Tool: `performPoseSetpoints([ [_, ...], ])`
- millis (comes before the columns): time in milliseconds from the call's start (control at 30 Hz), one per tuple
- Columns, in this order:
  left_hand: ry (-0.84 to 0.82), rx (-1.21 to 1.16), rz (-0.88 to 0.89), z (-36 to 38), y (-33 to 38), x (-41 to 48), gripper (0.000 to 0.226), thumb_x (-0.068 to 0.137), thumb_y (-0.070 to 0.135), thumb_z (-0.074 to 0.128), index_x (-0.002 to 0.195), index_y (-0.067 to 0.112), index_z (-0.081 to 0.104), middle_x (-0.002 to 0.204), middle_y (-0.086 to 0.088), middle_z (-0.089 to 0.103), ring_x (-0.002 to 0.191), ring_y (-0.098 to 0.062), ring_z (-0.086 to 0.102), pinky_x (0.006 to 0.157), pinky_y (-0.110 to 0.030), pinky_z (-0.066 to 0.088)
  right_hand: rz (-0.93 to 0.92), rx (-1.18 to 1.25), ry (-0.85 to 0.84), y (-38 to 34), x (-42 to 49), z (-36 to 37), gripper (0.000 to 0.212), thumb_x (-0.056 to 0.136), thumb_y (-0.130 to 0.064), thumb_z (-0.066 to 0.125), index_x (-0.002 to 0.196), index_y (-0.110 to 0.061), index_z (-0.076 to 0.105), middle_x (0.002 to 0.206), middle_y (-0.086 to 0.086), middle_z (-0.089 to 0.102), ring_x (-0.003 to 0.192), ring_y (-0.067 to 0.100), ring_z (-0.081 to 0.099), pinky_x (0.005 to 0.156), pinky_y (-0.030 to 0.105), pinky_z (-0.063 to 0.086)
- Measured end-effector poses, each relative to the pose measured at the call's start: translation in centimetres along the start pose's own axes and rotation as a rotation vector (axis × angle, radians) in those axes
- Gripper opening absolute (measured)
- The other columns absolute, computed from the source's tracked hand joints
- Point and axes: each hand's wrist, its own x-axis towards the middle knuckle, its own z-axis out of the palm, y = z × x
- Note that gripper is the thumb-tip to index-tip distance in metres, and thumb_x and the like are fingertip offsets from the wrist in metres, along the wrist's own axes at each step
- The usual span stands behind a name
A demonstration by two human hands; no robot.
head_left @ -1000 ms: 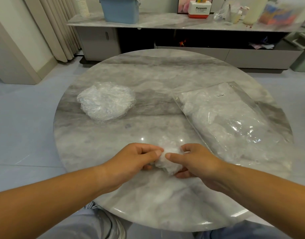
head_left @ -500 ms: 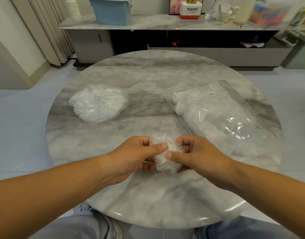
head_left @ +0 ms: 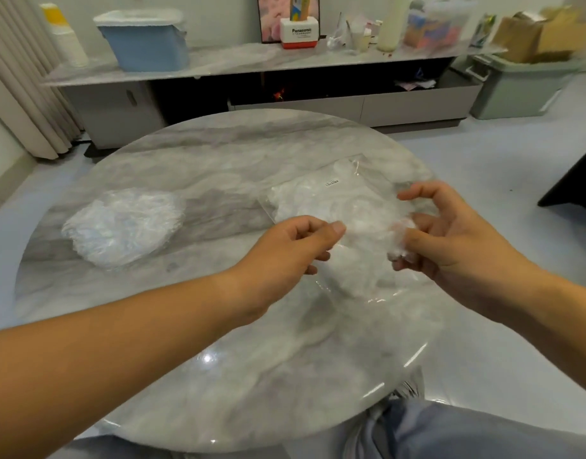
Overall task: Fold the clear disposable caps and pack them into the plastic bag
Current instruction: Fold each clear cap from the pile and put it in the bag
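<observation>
Head view: a round marble counter (head_left: 218, 326) in a living room, with a sideboard (head_left: 251, 58) behind it; the packing step is in hand.
The left hand (head_left: 285, 253) pinches the near edge of the plastic bag (head_left: 331, 200), which is already part filled. The right hand (head_left: 450, 240) has its fingers (head_left: 424, 223) clenched on a folded cap (head_left: 399, 250) beside the bag. A pile of unfolded caps (head_left: 122, 226) lies well to the left. The next move likely calls for opening the bag's mouth and pushing the cap inside.

Soft light is shining down, making bright spots on the shiny table (head_left: 238, 342). The top right corner is looking blurry, and the edges are bending.
</observation>
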Motion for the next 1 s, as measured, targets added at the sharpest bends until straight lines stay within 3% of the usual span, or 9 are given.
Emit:
performPoseSetpoints([
  [100, 0.038, 0.299, 0.158, 1.1, 0.0, 0.7, 0.026, 0.098, 0.044, 0.057, 0.101, 0.025, 0.074, 0.117, 0.009, 0.062, 0.101, 0.004, 0.058, 0.087, -0.014, 0.043, -0.044, -0.064, -0.01, 0.0, -0.5, -2.5, 0.044, 0.092, 0.016, 0.053, 0.083, -0.024, 0.069, 0.083, 0.016, 0.058, 0.058, 0.021, 0.061, 0.064, 0.025, 0.056],
  [167, -0.038, 0.539, 0.28, 1.6, -0.4, 1.0, 0.029, 0.102, 0.046, 0.048, 0.109, 0.034, 0.073, 0.136, 0.021, 0.047, 0.122, 0.011, 0.043, 0.1, -0.016, 0.037, -0.031, -0.154, -0.017, 0.7, -0.8, -3.9, 0.047, 0.091, 0.017, 0.054, 0.07, -0.021, 0.073, 0.077, 0.018, 0.057, 0.058, 0.021, 0.064, 0.064, 0.023, 0.056],
  [267, -0.206, 0.823, 0.384, 2.4, -1.7, 1.4, 0.042, 0.104, 0.051, 0.033, 0.123, 0.037, 0.068, 0.162, 0.018, 0.023, 0.149, 0.0, 0.01, 0.122, -0.031, 0.015, 0.11, -0.275, -0.021, 2.0, -1.2, -5.5, 0.034, 0.092, 0.015, 0.053, 0.078, -0.007, 0.076, 0.072, 0.017, 0.069, 0.063, 0.026, 0.07, 0.062, 0.024, 0.057],
  [400, -0.327, 1.029, 0.407, 3.9, -2.8, 1.7, 0.065, 0.1, 0.062, 0.016, 0.155, 0.032, 0.036, 0.168, 0.016, -0.009, 0.148, 0.005, -0.021, 0.117, -0.016, -0.015, 0.348, -0.223, 0.007, 4.0, -1.3, -5.8, 0.026, 0.098, -0.01, 0.059, 0.084, 0.003, 0.077, 0.087, 0.024, 0.073, 0.069, 0.032, 0.068, 0.072, 0.041, 0.061],
  [467, -0.339, 1.089, 0.392, 4.0, -3.1, 2.1, 0.077, 0.098, 0.071, 0.008, 0.162, 0.028, 0.014, 0.166, 0.016, -0.017, 0.147, 0.005, -0.026, 0.121, -0.023, -0.014, 0.392, -0.182, 0.041, 4.6, -1.1, -5.5, 0.046, 0.102, -0.036, 0.054, 0.089, 0.002, 0.076, 0.093, 0.021, 0.075, 0.073, 0.029, 0.072, 0.076, 0.044, 0.06],
  [533, -0.325, 1.141, 0.4, 4.0, -3.3, 2.4, 0.086, 0.09, 0.074, 0.0, 0.162, 0.027, 0.007, 0.166, 0.014, -0.019, 0.146, 0.004, -0.028, 0.122, -0.026, -0.014, 0.396, -0.171, 0.046, 4.7, -0.9, -5.1, 0.06, 0.1, -0.053, 0.047, 0.095, 0.0, 0.076, 0.097, 0.017, 0.076, 0.082, 0.026, 0.074, 0.079, 0.043, 0.06],
  [800, -0.327, 1.221, 0.475, 3.8, -3.5, 3.5, 0.082, 0.09, 0.075, 0.001, 0.16, 0.036, 0.019, 0.162, 0.006, -0.033, 0.143, -0.005, -0.039, 0.123, -0.04, -0.015, 0.413, 0.089, 0.039, 5.1, -0.7, -4.1, 0.074, 0.096, -0.068, 0.035, 0.123, -0.007, 0.067, 0.127, 0.008, 0.069, 0.118, 0.025, 0.065, 0.09, 0.046, 0.059],
  [900, -0.367, 1.198, 0.536, 3.8, -3.4, 3.6, 0.074, 0.093, 0.072, 0.006, 0.155, 0.041, 0.032, 0.164, 0.007, -0.031, 0.145, -0.007, -0.038, 0.122, -0.043, -0.017, 0.417, 0.111, 0.014, 6.1, -1.1, -3.7, 0.075, 0.095, -0.07, 0.033, 0.125, -0.009, 0.065, 0.124, 0.008, 0.071, 0.117, 0.021, 0.067, 0.094, 0.045, 0.057],
  [1000, -0.311, 1.291, 0.502, 3.9, -3.5, 3.7, 0.08, 0.092, 0.073, 0.002, 0.154, 0.036, 0.035, 0.163, 0.002, -0.032, 0.144, -0.009, -0.04, 0.123, -0.047, -0.015, 0.371, -0.042, 0.144, 6.6, -1.2, -3.4, 0.067, 0.097, -0.066, 0.036, 0.114, -0.012, 0.07, 0.119, 0.007, 0.072, 0.112, 0.021, 0.068, 0.094, 0.045, 0.058],
])
